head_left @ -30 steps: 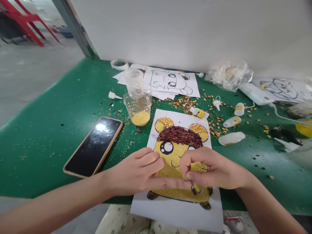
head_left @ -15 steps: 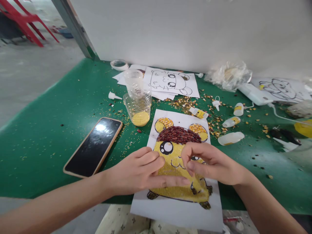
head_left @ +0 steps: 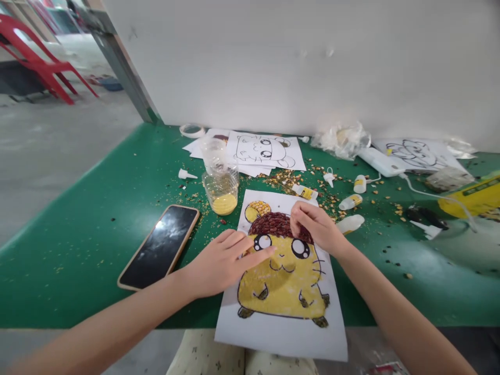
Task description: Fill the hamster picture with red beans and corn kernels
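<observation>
A white sheet [head_left: 281,341] bears a hamster picture [head_left: 277,291] filled with yellow grains, a dark red bean cap and corn kernels on the visible ear. It overhangs the near table edge. Above the left side of the hamster's face is my left hand [head_left: 224,260], its index finger stretched out and the others loosely bent, with nothing visible in it. Over the cap's right side, my right hand [head_left: 314,226] is closed with the fingers curled to the thumb, hiding the other ear. Whatever it may hold cannot be seen.
Left of the sheet lies a phone [head_left: 160,247]; behind it stands a clear plastic cup [head_left: 221,190] with yellow grains. Scattered seeds [head_left: 287,179], small glue bottles [head_left: 350,202] and a white glue gun [head_left: 380,161] lie to the right. Outline drawings [head_left: 265,151] lie by the wall.
My right hand has moved up from the hamster's face to its bean cap and closed further. My left hand has shifted left and up, uncovering the belly. The view has tilted upward.
</observation>
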Motion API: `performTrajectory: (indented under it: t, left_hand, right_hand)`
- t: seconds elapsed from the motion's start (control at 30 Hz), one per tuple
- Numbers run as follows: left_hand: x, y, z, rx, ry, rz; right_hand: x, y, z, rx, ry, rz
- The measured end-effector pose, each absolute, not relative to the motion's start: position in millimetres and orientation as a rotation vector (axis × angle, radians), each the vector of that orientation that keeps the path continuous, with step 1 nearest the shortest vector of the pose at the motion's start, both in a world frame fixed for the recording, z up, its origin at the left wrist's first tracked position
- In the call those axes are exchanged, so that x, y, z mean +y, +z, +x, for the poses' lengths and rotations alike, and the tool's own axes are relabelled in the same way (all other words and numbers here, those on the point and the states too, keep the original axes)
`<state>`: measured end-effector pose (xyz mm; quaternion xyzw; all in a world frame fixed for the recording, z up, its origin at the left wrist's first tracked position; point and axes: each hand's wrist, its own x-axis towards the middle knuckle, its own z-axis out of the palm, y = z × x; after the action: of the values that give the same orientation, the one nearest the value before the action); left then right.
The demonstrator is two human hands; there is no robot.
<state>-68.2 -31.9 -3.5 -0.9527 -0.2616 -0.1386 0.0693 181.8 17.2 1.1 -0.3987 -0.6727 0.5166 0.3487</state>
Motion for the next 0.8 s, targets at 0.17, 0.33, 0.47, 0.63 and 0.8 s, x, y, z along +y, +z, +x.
performTrajectory:
  t: [0.17,0.33,0.47,0.63,0.8]
  left_hand:
    - [-29,3,-68,-0.862,-0.443,-2.893]
    - [-24,-4,-68,-0.976,-0.529,-2.966]
    - [-23,-9,-69,-1.019,-0.669,-2.972]
    - [-27,-2,-70,-1.042,-0.903,-2.919]
    - [-41,0,-87,-1.247,-1.097,-2.732]
  right_hand:
    - [24,-8,180,-1.751,0.981,-1.182]
    - [36,-8,174,-1.736,0.786,-1.195]
    - [45,4,170,-1.748,0.701,-1.177]
    - [31,16,171,-1.818,0.503,-1.067]
    - [-19,23,200,-1.842,0.383,-1.094]
